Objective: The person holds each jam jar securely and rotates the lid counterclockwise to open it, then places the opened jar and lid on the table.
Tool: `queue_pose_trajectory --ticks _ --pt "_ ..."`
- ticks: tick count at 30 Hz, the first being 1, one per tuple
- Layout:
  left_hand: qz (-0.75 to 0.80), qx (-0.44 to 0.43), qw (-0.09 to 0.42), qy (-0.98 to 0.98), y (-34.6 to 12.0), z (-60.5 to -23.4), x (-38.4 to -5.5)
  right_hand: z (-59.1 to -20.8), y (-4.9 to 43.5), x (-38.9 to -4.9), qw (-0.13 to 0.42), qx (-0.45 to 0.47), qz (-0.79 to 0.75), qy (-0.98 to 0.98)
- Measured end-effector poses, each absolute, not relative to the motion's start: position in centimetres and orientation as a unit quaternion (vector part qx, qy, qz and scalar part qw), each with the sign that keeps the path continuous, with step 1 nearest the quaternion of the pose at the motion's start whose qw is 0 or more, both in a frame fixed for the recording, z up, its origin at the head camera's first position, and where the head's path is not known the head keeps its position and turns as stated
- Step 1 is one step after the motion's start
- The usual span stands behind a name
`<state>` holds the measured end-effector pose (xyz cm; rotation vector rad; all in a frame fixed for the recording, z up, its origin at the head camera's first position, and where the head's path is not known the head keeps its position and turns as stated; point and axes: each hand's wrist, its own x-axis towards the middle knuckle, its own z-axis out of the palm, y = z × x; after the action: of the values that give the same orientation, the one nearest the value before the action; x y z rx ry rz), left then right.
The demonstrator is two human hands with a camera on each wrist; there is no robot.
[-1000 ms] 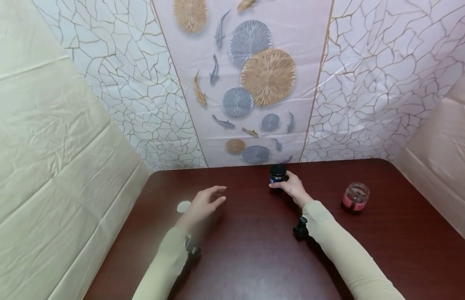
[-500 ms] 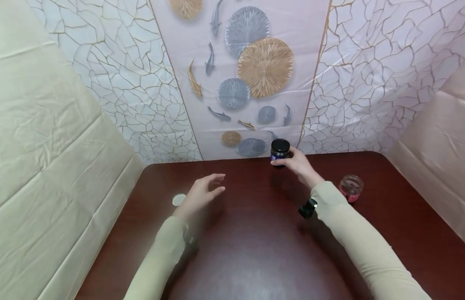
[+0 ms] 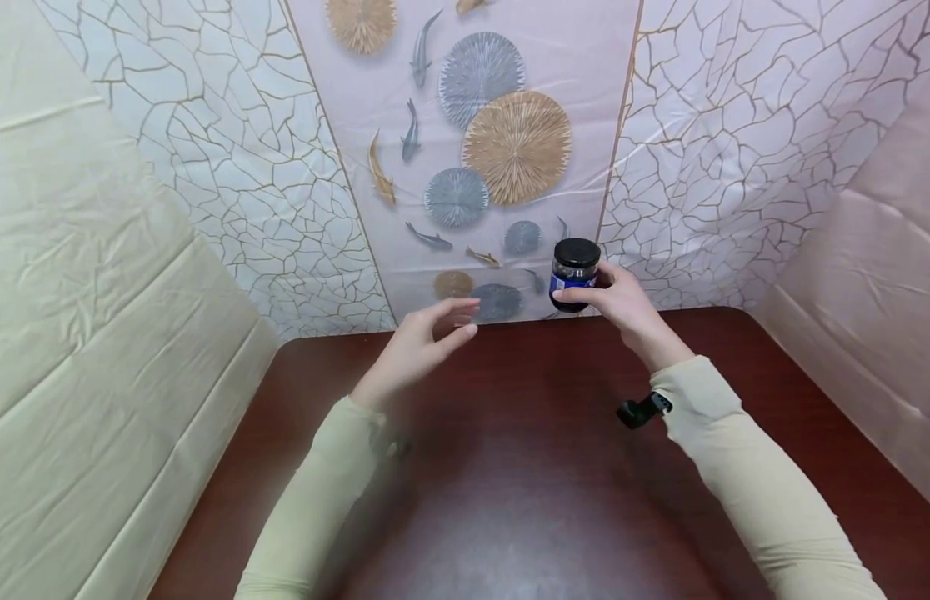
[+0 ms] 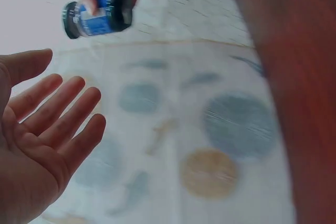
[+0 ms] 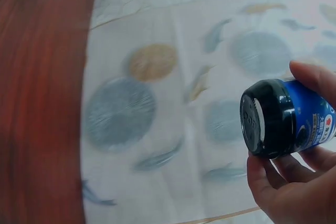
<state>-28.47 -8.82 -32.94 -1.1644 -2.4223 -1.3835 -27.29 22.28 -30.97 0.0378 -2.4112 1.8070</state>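
Note:
My right hand (image 3: pixel 630 312) grips a glass jar (image 3: pixel 574 279) with a black lid, a blue label and dark contents, raised above the far edge of the table. In the right wrist view the thumb and fingers wrap round the jar (image 5: pixel 283 116), whose dark base faces the camera. My left hand (image 3: pixel 412 346) hovers above the table to the left of the jar, apart from it. Its fingers (image 4: pixel 68 114) are relaxed and hold nothing, as the left wrist view shows, where the jar (image 4: pixel 97 17) appears beyond them.
The dark red-brown table (image 3: pixel 510 467) reaches back to a patterned cloth (image 3: pixel 472 208) with fish and round motifs. Pale cloth hangs on the left (image 3: pixel 120 333) and right (image 3: pixel 870 308) sides.
My right hand has lifted the blue-labelled jar off the table. The left hand has also risen. The red-labelled jar and the pale round disc seen earlier are now out of sight.

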Motion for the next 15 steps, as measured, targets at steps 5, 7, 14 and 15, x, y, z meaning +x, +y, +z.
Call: queue_pose_trajectory --ticks 5,7,14,15 --pt "-0.464 -0.428 0.082 -0.771 -8.0 -29.7 -27.4 -29.8 22.1 -25.5 0.066 0.038 0.613 -0.787" --pt "-0.453 -0.435 0.086 -0.773 -7.7 -29.0 -27.2 -29.7 22.0 -24.8 0.067 0.046 0.611 -0.788" --pt "-0.393 -0.46 0.105 -0.789 -6.3 -27.7 -26.7 -30.4 21.2 -22.5 0.051 0.076 0.592 -0.801" --pt "-0.383 -0.468 0.108 -0.789 -6.0 -27.5 -26.6 -30.5 21.0 -22.1 0.047 0.081 0.59 -0.802"
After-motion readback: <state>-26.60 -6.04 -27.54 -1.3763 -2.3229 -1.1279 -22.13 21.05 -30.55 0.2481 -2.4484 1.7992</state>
